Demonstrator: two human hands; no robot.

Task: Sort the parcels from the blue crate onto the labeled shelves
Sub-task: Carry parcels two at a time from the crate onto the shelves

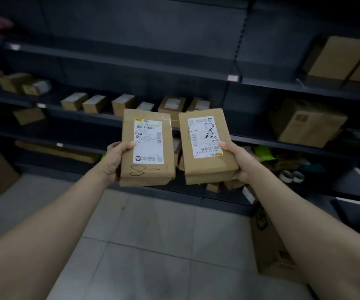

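I hold two small brown cardboard parcels up side by side in front of dark shelves [131,118]. My left hand [115,158] grips the left parcel [147,174] by its left edge; its white label faces me and "8-1" is handwritten below it. My right hand [238,162] grips the right parcel [209,167] by its right edge; its label is upside down with a handwritten "8" and a dash. The two parcels stand nearly upright, a narrow gap between them. The blue crate is out of sight.
Several small boxes [123,103] line the middle shelf behind the parcels. Bigger cartons [308,123] sit on the right shelves, another carton [272,245] stands on the tiled floor [153,245] at right. A green bag [264,153] lies on a low shelf.
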